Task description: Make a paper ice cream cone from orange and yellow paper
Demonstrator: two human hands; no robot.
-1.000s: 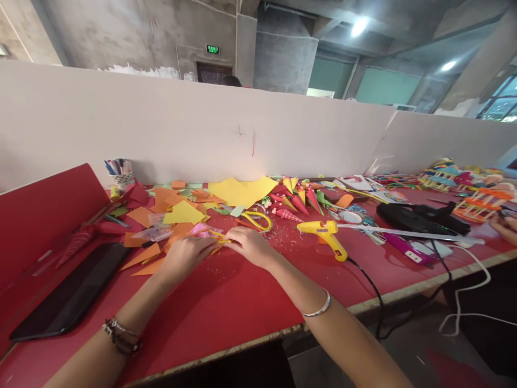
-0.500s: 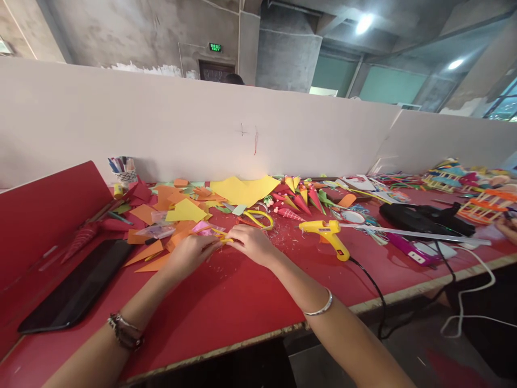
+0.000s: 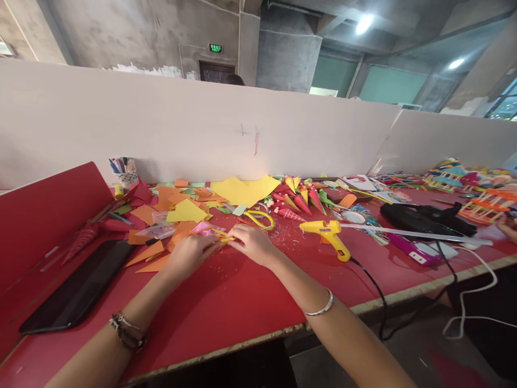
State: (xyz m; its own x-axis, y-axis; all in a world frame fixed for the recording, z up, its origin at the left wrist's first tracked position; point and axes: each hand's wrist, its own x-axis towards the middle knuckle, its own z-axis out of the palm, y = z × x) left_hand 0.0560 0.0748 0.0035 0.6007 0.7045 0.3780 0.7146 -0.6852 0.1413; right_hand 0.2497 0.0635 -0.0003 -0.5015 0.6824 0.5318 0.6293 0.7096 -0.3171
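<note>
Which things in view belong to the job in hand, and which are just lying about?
Seem to belong:
- small yellow piece, between the fingertips of left hand and right hand
- perhaps yellow sheet, similarly coloured
- perhaps glue gun, untouched but nearby

Seem just lying about:
- flat black object
- pen cup
- purple power strip

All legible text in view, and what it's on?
"EXIT": green sign on the far wall; the characters above it are too small to read.
Glue gun: label on the body, too small to read.
No other text readable.
</note>
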